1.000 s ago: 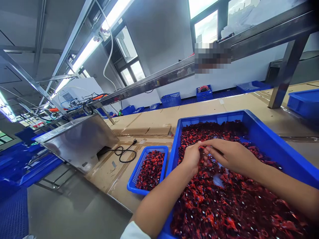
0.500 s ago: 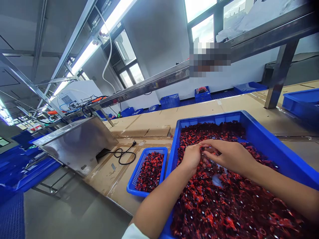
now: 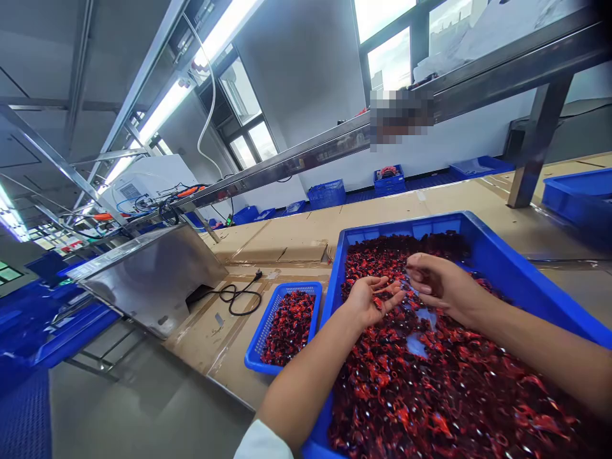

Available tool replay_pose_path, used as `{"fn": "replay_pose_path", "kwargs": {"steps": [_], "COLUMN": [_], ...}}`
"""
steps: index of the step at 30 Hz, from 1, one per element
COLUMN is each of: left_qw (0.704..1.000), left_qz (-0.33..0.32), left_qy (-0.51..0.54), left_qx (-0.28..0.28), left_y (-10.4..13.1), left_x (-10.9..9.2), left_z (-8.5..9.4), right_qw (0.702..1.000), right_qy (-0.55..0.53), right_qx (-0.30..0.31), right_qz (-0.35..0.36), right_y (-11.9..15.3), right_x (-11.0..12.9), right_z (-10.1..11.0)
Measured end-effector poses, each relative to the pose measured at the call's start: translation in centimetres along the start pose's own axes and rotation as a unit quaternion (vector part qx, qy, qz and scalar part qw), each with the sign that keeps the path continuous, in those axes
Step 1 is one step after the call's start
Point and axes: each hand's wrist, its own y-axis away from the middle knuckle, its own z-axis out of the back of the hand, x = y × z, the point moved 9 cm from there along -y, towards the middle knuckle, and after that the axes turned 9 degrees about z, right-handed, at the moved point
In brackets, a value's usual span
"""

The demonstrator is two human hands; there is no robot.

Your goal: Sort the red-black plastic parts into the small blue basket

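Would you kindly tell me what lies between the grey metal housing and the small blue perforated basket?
The head view shows a looped black power cable there, on brown cardboard.

From my remote view I see a factory workroom: tube lights (image 3: 161,111), a cardboard-covered workbench (image 3: 287,237), a blue bin (image 3: 502,264) heaped with small red parts (image 3: 459,389).

Small, glossy red-and-dark pieces (image 3: 444,408) in loose heaps within a large blue tub (image 3: 507,268) and a smaller blue basket (image 3: 262,366)
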Motion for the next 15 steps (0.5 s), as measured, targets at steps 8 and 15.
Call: {"fn": "replay_pose_path", "kwargs": {"steps": [8, 15], "left_qw": [0.999, 0.992], "left_qz": [-0.005, -0.066], "left_qy": [0.002, -0.079], "left_qx": [0.051, 0.075], "left_y": [0.4, 0.3], "left_x": [0.3, -0.4], "left_z": [-1.1, -1.5], "right_qw": [0.996, 0.937], "right_qy": [0.05, 0.329], "right_qx": [0.064, 0.114], "right_qz": [-0.042, 0.032], "right_y": [-1.1, 0.1], "right_x": [-2.7, -2.8], "right_z": [0.3, -0.9]}}
